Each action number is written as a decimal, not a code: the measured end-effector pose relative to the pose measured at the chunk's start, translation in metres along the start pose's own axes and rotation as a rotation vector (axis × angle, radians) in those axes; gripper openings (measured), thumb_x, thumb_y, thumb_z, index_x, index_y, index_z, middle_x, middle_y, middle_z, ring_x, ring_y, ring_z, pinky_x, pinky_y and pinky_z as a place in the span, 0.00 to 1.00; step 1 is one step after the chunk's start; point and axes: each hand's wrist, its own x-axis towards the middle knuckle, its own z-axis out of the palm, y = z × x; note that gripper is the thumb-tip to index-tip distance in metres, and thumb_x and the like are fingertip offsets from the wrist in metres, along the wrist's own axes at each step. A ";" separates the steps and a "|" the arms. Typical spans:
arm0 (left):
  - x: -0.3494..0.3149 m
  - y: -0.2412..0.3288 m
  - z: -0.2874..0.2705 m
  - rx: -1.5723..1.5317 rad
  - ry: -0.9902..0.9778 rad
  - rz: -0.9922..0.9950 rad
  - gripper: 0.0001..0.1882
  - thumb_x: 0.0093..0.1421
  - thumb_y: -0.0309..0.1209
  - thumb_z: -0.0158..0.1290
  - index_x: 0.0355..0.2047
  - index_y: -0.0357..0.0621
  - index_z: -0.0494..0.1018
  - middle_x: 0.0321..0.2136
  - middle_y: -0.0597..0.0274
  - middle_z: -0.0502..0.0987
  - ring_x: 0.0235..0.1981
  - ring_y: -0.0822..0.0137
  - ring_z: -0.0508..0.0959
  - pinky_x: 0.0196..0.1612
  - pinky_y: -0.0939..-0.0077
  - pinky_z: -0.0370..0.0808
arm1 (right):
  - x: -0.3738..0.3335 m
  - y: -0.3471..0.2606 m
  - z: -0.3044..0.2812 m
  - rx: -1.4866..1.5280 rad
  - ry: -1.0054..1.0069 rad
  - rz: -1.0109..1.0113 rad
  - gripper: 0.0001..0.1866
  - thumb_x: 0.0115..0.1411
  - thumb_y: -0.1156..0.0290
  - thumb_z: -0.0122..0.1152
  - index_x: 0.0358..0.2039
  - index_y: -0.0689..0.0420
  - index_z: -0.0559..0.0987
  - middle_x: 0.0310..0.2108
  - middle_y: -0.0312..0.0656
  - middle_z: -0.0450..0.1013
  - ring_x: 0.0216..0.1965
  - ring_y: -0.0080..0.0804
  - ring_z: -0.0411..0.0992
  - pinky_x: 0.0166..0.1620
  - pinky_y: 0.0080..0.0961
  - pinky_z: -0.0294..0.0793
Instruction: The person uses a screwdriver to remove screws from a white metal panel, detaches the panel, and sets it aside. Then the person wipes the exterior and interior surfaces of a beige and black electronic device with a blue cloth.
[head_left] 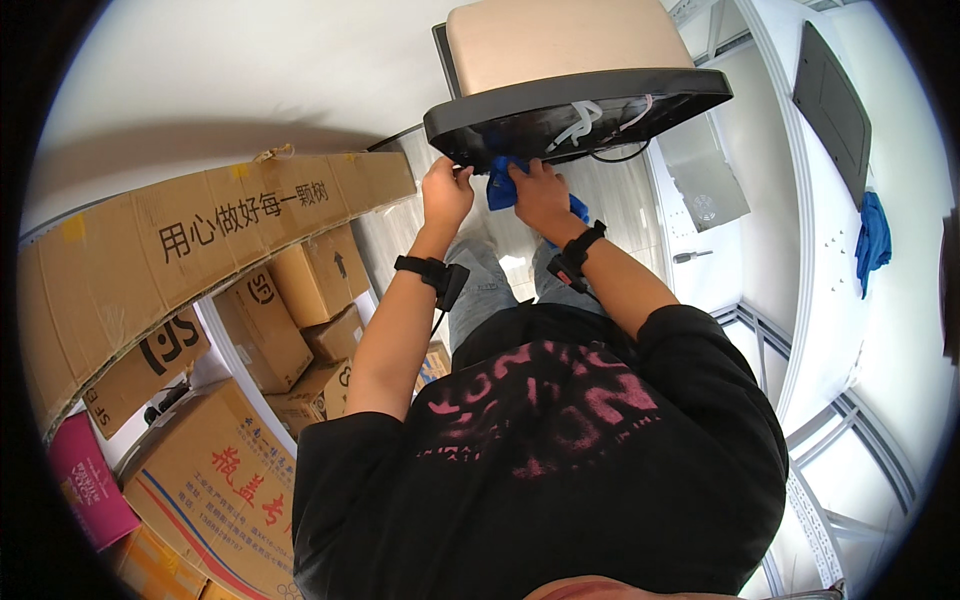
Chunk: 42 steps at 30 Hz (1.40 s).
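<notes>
A glossy black-framed panel [500, 130] with a large beige box-shaped body [570, 42] behind it stands at the top of the head view. Pale streaks, perhaps reflections or strips, show on its dark face. My left hand [447, 195] is closed at the panel's lower left corner, fingertips pinched against the edge and partly hidden. My right hand [543, 197] grips a bunched blue cloth [503, 188] just under the panel's lower edge. The cloth touches or nearly touches that edge; exactly where is hard to make out. Black straps with small devices sit on both wrists.
At left, a long cardboard carton [110, 265] lies above shelves of several brown boxes [262, 330] and a magenta box [90, 480]. White cabinet frames line the right, with a dark panel [832, 115] and another blue cloth [873, 243]. A thin black cable [622, 158] hangs under the panel.
</notes>
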 end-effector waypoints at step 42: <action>0.008 0.043 0.037 0.556 -0.668 -0.010 0.28 0.47 0.31 0.48 0.52 0.56 0.71 0.46 0.49 0.76 0.45 0.48 0.76 0.49 0.59 0.74 | -0.001 0.044 0.006 0.177 0.108 0.078 0.30 0.46 0.74 0.59 0.53 0.41 0.73 0.43 0.47 0.67 0.44 0.49 0.69 0.46 0.43 0.72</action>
